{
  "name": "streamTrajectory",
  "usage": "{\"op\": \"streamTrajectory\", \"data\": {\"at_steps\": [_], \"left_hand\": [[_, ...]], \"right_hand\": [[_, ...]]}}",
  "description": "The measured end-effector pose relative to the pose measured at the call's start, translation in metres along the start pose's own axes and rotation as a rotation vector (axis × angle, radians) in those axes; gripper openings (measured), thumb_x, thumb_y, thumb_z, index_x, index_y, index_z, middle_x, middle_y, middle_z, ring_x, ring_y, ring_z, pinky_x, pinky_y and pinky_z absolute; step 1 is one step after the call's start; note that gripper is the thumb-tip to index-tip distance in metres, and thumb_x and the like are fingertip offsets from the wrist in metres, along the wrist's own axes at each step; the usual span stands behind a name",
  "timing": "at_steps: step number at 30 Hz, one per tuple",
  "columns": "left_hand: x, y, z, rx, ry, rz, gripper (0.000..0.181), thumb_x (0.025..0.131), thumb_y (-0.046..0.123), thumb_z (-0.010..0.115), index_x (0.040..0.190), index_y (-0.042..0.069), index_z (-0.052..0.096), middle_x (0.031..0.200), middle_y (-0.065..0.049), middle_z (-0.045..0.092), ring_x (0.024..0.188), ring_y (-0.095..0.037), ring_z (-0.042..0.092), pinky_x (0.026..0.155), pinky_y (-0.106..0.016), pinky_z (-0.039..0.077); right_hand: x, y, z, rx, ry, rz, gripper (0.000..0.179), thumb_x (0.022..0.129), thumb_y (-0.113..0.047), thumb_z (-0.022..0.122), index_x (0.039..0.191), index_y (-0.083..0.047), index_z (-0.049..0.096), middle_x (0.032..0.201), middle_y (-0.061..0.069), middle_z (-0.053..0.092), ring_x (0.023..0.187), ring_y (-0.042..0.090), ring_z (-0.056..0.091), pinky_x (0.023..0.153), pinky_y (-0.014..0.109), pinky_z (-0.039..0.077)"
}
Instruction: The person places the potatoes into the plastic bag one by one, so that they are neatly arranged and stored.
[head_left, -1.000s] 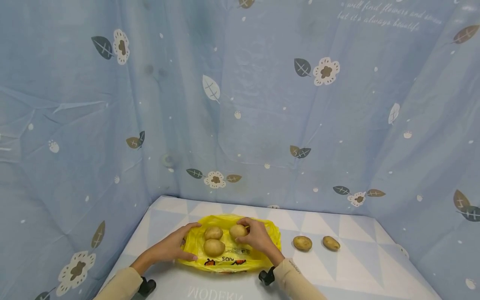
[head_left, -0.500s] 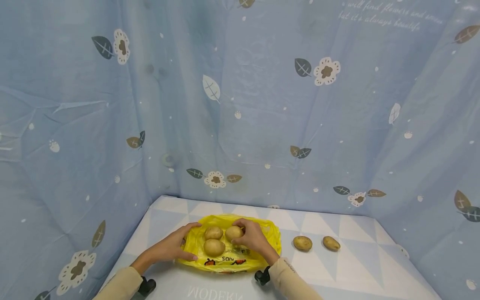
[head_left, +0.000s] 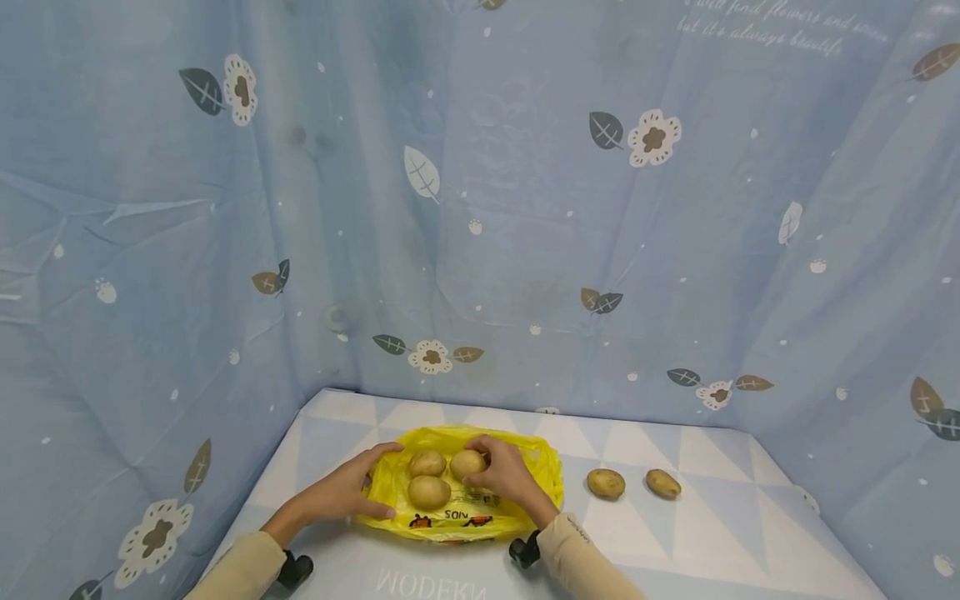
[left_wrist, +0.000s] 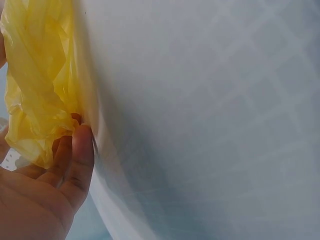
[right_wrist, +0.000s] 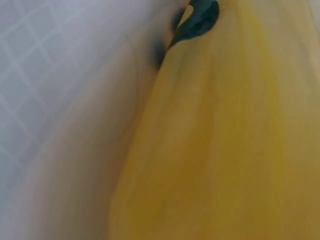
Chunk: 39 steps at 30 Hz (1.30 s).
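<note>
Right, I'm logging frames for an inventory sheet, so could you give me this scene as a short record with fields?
left hand: left hand grips the left end of the yellow bag
right hand: right hand holds one potato over the bag
other potatoes within bag's outline: two, a far potato and a near potato
potatoes outside bag: two, a rounder potato and a narrower potato, right of it
surface: patterned table
backdrop: blue curtain
</note>
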<state>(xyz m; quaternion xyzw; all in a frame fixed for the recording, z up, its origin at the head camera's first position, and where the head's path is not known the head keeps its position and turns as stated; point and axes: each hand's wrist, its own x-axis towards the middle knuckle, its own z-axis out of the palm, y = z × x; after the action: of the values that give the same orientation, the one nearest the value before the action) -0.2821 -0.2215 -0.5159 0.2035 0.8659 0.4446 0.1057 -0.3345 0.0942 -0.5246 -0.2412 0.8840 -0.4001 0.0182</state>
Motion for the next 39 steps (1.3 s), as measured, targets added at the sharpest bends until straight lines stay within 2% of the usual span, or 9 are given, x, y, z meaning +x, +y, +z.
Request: {"op": "streamTrajectory", "data": {"at_steps": [6,10,15,23,30,39], "left_hand": [[0.0,0.0,0.0,-0.004,0.0,-0.001,0.098,0.079,0.029,0.092,0.158,0.012,0.036,0.162,-0.02,0.032,0.148,-0.044,0.03,0.114,-0.068,0.029],[0.001,-0.002,0.0,0.005,0.001,0.005,0.098,0.079,0.03,0.092,0.157,0.012,0.036,0.162,-0.019,0.033,0.147,-0.043,0.031,0.114,-0.067,0.03],[0.001,-0.002,0.0,0.014,0.001,0.01,0.098,0.079,0.031,0.092,0.157,0.012,0.036,0.162,-0.019,0.034,0.146,-0.042,0.033,0.112,-0.065,0.034],[0.001,-0.001,0.0,0.016,0.005,0.016,0.098,0.079,0.03,0.092,0.157,0.011,0.036,0.161,-0.02,0.034,0.146,-0.044,0.032,0.113,-0.066,0.032],[0.0,-0.002,0.0,0.018,-0.003,0.023,0.097,0.079,0.03,0.091,0.156,0.01,0.037,0.161,-0.021,0.035,0.146,-0.045,0.033,0.113,-0.067,0.031],[0.0,-0.001,-0.001,0.007,-0.001,0.008,0.098,0.079,0.03,0.091,0.158,0.012,0.036,0.162,-0.02,0.033,0.146,-0.044,0.032,0.113,-0.067,0.031]], "right_hand": [[0.0,-0.003,-0.008,0.014,0.022,0.018,0.037,0.087,-0.015,0.084,0.121,-0.01,0.071,0.117,0.003,0.071,0.1,0.02,0.065,0.085,0.037,0.056],[-0.003,-0.005,-0.024,0.014,0.06,0.005,0.032,0.089,-0.016,0.083,0.118,-0.009,0.072,0.115,0.006,0.072,0.104,0.026,0.067,0.091,0.043,0.056],[-0.013,-0.004,-0.048,0.009,0.085,0.002,0.033,0.089,-0.019,0.083,0.119,-0.009,0.072,0.116,0.008,0.072,0.104,0.026,0.067,0.093,0.042,0.056],[-0.039,0.012,-0.086,-0.011,0.172,0.012,0.033,0.088,-0.017,0.084,0.118,-0.008,0.073,0.114,0.011,0.073,0.1,0.026,0.069,0.089,0.04,0.059],[-0.072,0.031,-0.122,-0.046,0.295,0.1,0.034,0.085,-0.013,0.086,0.116,-0.016,0.074,0.11,0.003,0.074,0.093,0.016,0.069,0.082,0.03,0.059],[-0.107,0.061,-0.162,-0.117,0.37,0.166,0.04,0.085,-0.019,0.087,0.121,-0.013,0.072,0.112,0.005,0.074,0.097,0.02,0.068,0.081,0.026,0.057]]}}
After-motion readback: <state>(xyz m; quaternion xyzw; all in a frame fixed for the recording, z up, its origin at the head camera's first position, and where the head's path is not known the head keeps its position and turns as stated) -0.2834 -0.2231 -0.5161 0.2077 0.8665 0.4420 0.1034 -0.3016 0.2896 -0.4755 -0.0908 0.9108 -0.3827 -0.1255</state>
